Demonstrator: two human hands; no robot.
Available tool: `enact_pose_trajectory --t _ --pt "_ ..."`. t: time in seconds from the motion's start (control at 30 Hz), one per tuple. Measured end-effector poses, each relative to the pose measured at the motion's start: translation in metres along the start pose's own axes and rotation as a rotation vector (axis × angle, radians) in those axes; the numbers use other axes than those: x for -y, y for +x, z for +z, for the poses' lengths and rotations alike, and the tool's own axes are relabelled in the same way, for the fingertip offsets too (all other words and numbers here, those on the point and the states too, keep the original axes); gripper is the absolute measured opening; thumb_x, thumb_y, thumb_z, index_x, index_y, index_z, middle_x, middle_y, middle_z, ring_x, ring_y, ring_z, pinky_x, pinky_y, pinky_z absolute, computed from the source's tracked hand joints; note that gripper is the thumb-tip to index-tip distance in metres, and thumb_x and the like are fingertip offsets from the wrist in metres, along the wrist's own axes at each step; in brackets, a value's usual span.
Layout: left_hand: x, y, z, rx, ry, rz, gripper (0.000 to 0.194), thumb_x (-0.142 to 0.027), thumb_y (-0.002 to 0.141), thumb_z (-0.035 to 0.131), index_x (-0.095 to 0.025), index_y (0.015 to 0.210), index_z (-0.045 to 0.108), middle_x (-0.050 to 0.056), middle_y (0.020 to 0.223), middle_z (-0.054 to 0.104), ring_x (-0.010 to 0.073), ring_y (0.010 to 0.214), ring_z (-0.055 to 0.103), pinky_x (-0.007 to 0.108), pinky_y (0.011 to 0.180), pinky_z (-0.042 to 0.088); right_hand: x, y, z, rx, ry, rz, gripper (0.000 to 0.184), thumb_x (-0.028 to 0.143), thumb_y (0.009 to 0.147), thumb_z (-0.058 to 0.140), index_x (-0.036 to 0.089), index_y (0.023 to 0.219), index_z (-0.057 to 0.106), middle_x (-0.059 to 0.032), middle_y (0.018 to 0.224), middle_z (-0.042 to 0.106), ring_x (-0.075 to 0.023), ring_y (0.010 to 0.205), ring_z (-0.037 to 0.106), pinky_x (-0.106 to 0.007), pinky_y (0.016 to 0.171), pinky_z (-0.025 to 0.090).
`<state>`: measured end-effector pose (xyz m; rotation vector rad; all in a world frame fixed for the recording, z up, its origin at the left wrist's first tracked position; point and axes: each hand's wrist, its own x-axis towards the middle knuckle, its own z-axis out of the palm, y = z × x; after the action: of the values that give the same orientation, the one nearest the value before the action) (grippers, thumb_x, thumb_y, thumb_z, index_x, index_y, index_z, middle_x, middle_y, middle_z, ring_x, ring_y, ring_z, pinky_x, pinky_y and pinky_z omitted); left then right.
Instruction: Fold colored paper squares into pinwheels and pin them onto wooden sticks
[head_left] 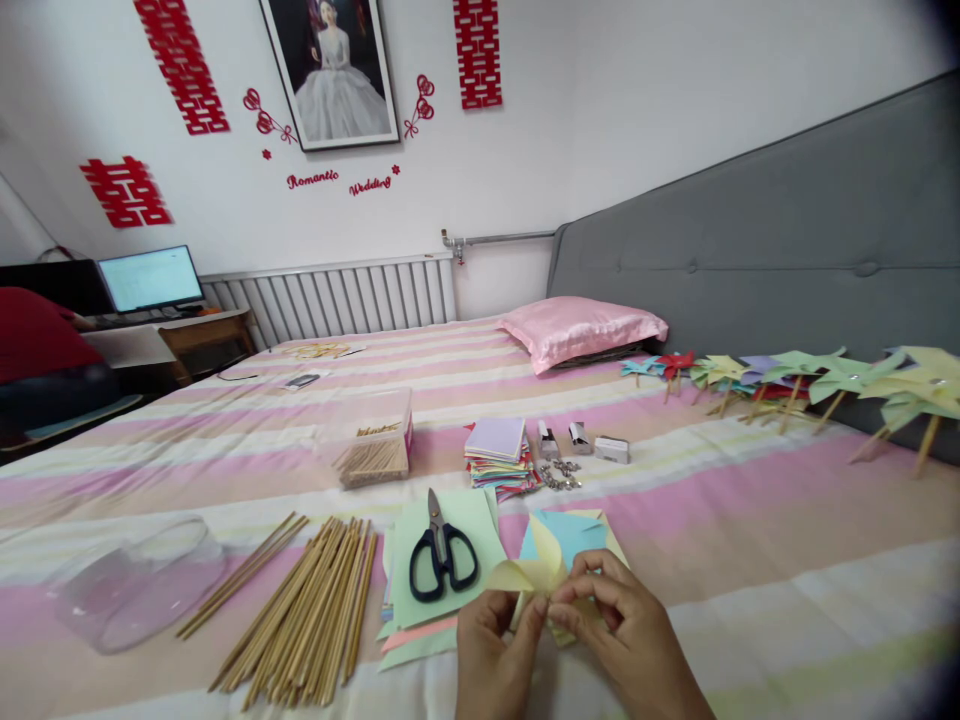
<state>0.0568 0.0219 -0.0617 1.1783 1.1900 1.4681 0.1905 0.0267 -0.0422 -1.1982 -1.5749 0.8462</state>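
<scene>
Both my hands meet low in the middle of the view over a pale yellow paper pinwheel point(534, 572) that is partly folded. My left hand point(496, 650) pinches its centre with thumb and fingers closed. My right hand point(626, 635) is curled round the paper's right side, fingertips pressed at the same centre. Under the pinwheel lie blue and yellow paper squares point(574, 530). Black-handled scissors point(441, 555) rest on a green sheet point(450, 540) just left of my hands.
A heap of wooden sticks point(307, 610) and a clear plastic tub point(139, 585) lie at left. Further back are a coloured paper stack point(499, 452), metal pins point(559, 472), small boxes point(611, 448), a stick box point(375, 450). Finished pinwheels point(795, 385) line the grey headboard point(787, 250). A pink pillow point(581, 328) lies behind.
</scene>
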Motion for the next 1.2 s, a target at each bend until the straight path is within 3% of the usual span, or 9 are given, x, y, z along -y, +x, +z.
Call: enact_pose_trajectory --t 0.17,0.27,0.43,0.53,0.67,0.87,1.0,1.07,1.2 --pt "-0.003 0.000 -0.001 -0.022 0.003 0.009 0.027 -0.034 0.066 0.070 -0.011 0.053 0.062 0.001 0.048 0.057 0.0115 0.050 0.046 0.021 0.048 0.035 -0.002 -0.001 0.000 -0.001 -0.069 -0.043 0.023 0.042 0.076 0.060 0.023 0.071 0.072 -0.0030 0.081 0.053 -0.0157 0.065 0.056 -0.022 0.054 0.047" --pt "-0.004 0.000 -0.002 -0.017 0.005 0.023 0.026 -0.033 0.067 0.070 -0.011 0.053 0.062 0.001 0.048 0.057 0.0116 0.050 0.046 0.021 0.049 0.035 -0.004 -0.001 0.000 -0.004 -0.135 -0.071 0.024 0.043 0.078 0.058 0.024 0.074 0.072 -0.0030 0.083 0.053 -0.0140 0.061 0.055 -0.023 0.055 0.047" --pt "-0.005 0.000 -0.002 0.030 0.019 0.070 0.023 -0.035 0.070 0.066 -0.012 0.067 0.068 0.006 0.062 0.067 0.0185 0.063 0.057 0.025 0.060 0.043 -0.006 -0.001 0.000 0.013 -0.184 -0.072 0.026 0.044 0.080 0.054 0.024 0.077 0.072 -0.0040 0.086 0.054 -0.0162 0.067 0.058 -0.024 0.055 0.046" --pt "-0.003 0.000 -0.002 0.040 0.053 0.069 0.023 -0.035 0.070 0.066 -0.012 0.069 0.069 0.008 0.066 0.069 0.0200 0.065 0.059 0.026 0.062 0.044 -0.007 0.000 0.000 0.006 -0.177 -0.077 0.027 0.044 0.081 0.053 0.024 0.074 0.070 -0.0059 0.091 0.056 -0.0210 0.080 0.060 -0.029 0.068 0.048" --pt "0.003 0.000 -0.002 0.030 0.036 0.040 0.027 -0.040 0.069 0.065 -0.012 0.069 0.068 0.008 0.066 0.068 0.0198 0.064 0.058 0.027 0.061 0.045 -0.011 0.000 -0.001 -0.072 -0.172 -0.083 0.023 0.045 0.074 0.060 0.023 0.072 0.064 -0.0093 0.111 0.058 -0.0306 0.107 0.051 -0.043 0.090 0.041" --pt "0.004 0.000 -0.003 0.046 0.034 0.047 0.025 -0.038 0.070 0.066 -0.013 0.065 0.066 0.004 0.058 0.061 0.0154 0.058 0.051 0.024 0.057 0.040 -0.008 -0.002 0.006 -0.040 0.166 0.054 0.032 0.041 0.074 0.061 0.020 0.094 0.048 -0.0096 0.093 0.065 -0.0254 0.090 0.063 -0.034 0.075 0.050" --pt "-0.003 -0.001 -0.002 0.054 -0.018 0.032 0.024 -0.035 0.069 0.067 -0.012 0.062 0.064 0.003 0.057 0.059 0.0141 0.058 0.048 0.022 0.055 0.038 -0.002 -0.002 0.008 0.018 0.305 0.083 0.046 0.040 0.076 0.059 0.019 0.113 0.041 -0.0107 0.096 0.066 -0.0238 0.089 0.063 -0.032 0.072 0.051" --pt "-0.006 -0.002 -0.002 0.050 -0.037 0.022 0.025 -0.034 0.069 0.068 -0.012 0.059 0.062 0.001 0.055 0.057 0.0123 0.055 0.045 0.021 0.053 0.036 0.000 -0.002 0.006 0.048 0.276 0.073 0.044 0.040 0.076 0.058 0.017 0.112 0.047 -0.0113 0.097 0.067 -0.0252 0.092 0.062 -0.033 0.076 0.051" --pt "-0.010 -0.003 -0.001 0.045 -0.059 -0.009 0.025 -0.033 0.068 0.069 -0.011 0.058 0.061 0.000 0.054 0.055 0.0112 0.054 0.043 0.021 0.053 0.034 0.000 -0.001 0.003 0.081 0.144 0.076 0.033 0.042 0.076 0.057 0.014 0.092 0.065 -0.0114 0.088 0.068 -0.0296 0.089 0.061 -0.038 0.079 0.049"
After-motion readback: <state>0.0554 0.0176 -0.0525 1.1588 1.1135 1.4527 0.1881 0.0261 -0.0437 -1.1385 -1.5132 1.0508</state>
